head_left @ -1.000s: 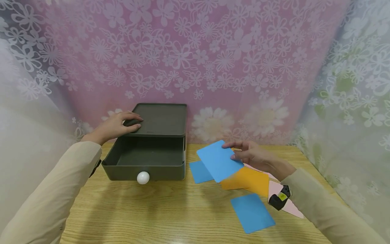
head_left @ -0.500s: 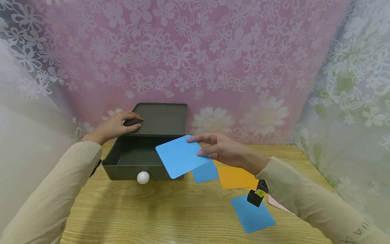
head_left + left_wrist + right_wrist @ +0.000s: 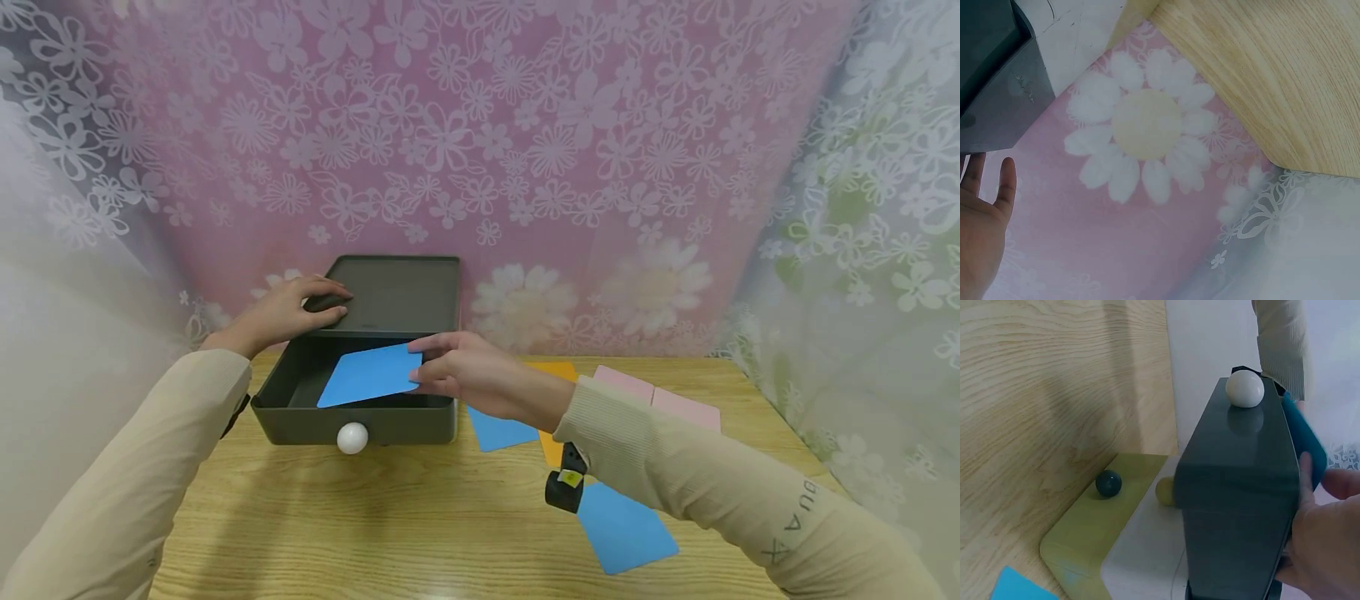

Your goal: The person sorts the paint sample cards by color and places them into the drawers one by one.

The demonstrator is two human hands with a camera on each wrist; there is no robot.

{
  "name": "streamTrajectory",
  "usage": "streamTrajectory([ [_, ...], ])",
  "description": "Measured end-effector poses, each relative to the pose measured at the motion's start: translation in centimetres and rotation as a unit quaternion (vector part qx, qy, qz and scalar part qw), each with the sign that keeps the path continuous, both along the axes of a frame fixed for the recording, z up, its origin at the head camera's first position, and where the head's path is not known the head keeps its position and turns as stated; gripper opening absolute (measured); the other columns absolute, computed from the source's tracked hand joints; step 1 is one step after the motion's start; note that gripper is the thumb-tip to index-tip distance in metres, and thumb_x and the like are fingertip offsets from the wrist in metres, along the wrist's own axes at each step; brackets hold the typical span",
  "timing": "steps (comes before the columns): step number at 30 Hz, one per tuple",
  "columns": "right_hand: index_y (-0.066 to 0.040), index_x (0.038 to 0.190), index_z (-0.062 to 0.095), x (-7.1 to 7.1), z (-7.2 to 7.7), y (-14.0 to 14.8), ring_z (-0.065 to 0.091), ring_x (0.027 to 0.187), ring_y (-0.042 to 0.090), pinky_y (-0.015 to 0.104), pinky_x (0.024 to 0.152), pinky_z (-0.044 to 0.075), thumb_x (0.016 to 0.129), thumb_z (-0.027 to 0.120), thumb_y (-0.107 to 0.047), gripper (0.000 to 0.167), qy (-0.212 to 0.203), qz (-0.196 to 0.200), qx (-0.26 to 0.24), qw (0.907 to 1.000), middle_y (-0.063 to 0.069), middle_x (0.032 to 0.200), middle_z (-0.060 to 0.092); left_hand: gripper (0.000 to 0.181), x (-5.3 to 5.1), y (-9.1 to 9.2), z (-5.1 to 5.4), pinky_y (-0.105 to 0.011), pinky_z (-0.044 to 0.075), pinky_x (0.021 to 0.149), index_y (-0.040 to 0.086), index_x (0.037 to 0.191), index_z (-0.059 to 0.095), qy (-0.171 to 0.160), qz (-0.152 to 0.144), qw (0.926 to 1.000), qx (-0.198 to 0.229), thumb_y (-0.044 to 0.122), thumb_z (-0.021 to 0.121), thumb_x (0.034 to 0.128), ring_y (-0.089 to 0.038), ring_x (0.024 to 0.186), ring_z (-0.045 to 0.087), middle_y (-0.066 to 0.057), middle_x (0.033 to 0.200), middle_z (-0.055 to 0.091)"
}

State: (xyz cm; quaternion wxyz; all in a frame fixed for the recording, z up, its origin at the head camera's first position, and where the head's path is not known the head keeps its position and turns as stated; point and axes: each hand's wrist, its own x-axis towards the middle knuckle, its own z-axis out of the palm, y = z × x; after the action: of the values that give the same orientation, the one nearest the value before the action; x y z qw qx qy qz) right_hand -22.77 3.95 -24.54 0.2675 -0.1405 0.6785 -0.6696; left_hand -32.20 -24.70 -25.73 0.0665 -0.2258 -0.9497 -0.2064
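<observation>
Pinching hand: a blue card is gripped by its right end between the thumb and fingers of the right hand.
Card's place: it is held over the dark grey drawer, tilted; whether the drawer floor is touched cannot be told.
Resting hand: the left hand is laid on the left edge of the grey top panel, its fingers relaxed.
Drawer: it is pulled out from beneath the panel and fitted with a round white knob.
Lower tiers: a white drawer and an olive drawer are stacked below, seen from the right wrist.
Loose cards: a second blue card is placed just beside the drawers, a third blue card nearer the front; orange paper is partly covered by the right arm, as are two pink cards.
Surroundings: the wooden table is backed by a pink floral curtain.
</observation>
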Motion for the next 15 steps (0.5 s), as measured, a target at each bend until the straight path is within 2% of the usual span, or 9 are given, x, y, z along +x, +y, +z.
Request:
streamTrajectory([
  [2,0.000,0.131,0.043,-0.2,0.1,-0.6,0.055,0.092,0.020,0.033,0.094,0.047,0.086,0.053,0.007,0.047,-0.007,-0.009,0.001,0.9999,0.010,0.117,0.041,0.045,0.0,0.0,0.0,-0.059,0.029,0.102,0.015,0.126,0.055,0.000,0.005,1.0000,0.003,0.042,0.053,0.0899,-0.036,0.134,0.028,-0.013,0.138,0.045],
  [4,0.001,0.133,0.041,-0.4,0.2,-1.1,0.055,0.091,0.020,0.033,0.093,0.048,0.085,0.053,0.009,0.049,-0.011,-0.012,0.006,0.9998,0.011,0.116,0.040,0.044,0.0,0.1,0.0,-0.059,0.029,0.102,0.016,0.125,0.056,0.000,0.007,1.0000,0.006,0.041,0.054,0.0899,-0.035,0.133,0.030,-0.012,0.137,0.045],
  [11,0.002,0.136,0.036,-0.8,0.3,-2.5,0.053,0.110,0.030,0.038,0.095,0.046,0.085,0.049,0.013,0.054,-0.011,-0.011,0.038,0.9992,0.017,0.141,0.026,0.042,-0.2,0.0,-0.1,-0.058,0.029,0.103,0.016,0.125,0.056,0.001,0.011,0.9999,0.009,0.039,0.054,0.0897,-0.034,0.132,0.032,-0.011,0.137,0.046],
  [15,0.003,0.137,0.034,-1.0,0.2,-3.2,0.052,0.114,0.034,0.039,0.096,0.046,0.085,0.049,0.015,0.055,-0.012,-0.019,0.056,0.9982,0.020,0.143,0.025,0.043,-0.1,0.1,0.0,-0.059,0.026,0.104,0.017,0.125,0.056,-0.004,0.015,0.9998,0.009,0.041,0.054,0.0897,-0.035,0.135,0.027,-0.011,0.138,0.044],
])
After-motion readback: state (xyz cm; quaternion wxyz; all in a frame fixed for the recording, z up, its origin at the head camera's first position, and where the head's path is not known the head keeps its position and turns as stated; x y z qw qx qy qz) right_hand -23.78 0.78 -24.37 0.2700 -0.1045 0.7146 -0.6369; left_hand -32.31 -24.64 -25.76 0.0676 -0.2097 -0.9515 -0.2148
